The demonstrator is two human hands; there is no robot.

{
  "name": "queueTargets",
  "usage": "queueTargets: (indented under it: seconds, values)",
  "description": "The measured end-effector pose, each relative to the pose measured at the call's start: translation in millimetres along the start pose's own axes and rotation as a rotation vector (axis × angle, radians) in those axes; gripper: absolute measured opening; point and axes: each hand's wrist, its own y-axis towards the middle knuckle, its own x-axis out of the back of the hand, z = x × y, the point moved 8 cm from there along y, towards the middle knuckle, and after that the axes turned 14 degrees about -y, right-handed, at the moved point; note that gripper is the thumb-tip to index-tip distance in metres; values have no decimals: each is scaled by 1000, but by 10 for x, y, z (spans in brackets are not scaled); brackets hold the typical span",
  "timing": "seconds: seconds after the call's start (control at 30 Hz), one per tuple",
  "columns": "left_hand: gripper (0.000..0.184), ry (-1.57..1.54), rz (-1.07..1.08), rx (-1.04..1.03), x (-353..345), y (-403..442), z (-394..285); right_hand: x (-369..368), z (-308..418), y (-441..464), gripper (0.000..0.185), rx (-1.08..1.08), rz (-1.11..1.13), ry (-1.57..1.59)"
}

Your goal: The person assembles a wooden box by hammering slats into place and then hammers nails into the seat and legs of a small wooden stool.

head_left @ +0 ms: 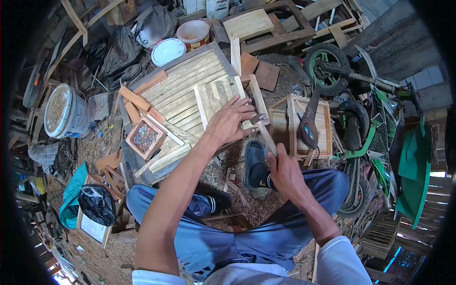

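Note:
My right hand [285,173] is closed around the wooden handle of a hammer [267,138]. The hammer's dark head is at the edge of a small slatted wooden panel [213,97], close by my left fingertips. Across this panel lies my left hand [231,118], fingers spread over its right part and thumb near the lower edge. Whether a nail is at the fingertips cannot be made out. Beneath the small panel is a larger slatted wooden panel [183,71] in a grey frame. A wooden frame piece [256,92] sits beside the small panel's right edge.
A small wooden box of nails [146,137] stands on the large panel's left side among wood offcuts [135,99]. To the right are a wooden crate [323,121] and a green-framed motorbike [365,142]. Buckets [66,111] and scrap wood surround the work area.

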Motion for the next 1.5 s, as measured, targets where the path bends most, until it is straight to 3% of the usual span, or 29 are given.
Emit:
queueTargets:
  seconds: [0.4,0.5,0.7,0.93,1.03,1.13,1.37,1.47,1.5]
  values:
    - [41,1,0,-36,-42,-1,41,140,181,-45,19,63,-59,-42]
    - [43,72,50,56,-72,-3,76,21,31,10,18,87,-45,-81]
    - [40,38,-36,-49,-48,-14,48,329,247,7,17,179,-163,-24]
    - [38,20,1,-9,-33,11,53,159,63,64,18,72,22,-117]
    - [41,73,28,25,-52,-12,55,332,223,34,18,142,-156,-57]
    - [41,34,38,44,-33,12,31,22,-31,98,18,105,-2,-184]
    - [42,52,39,30,-54,-13,46,301,177,33,17,131,-152,-59]
    - [43,48,52,32,-57,5,51,75,-21,82,17,111,15,-176]
    - [44,55,71,48,-53,13,52,142,26,94,18,121,-31,-160]
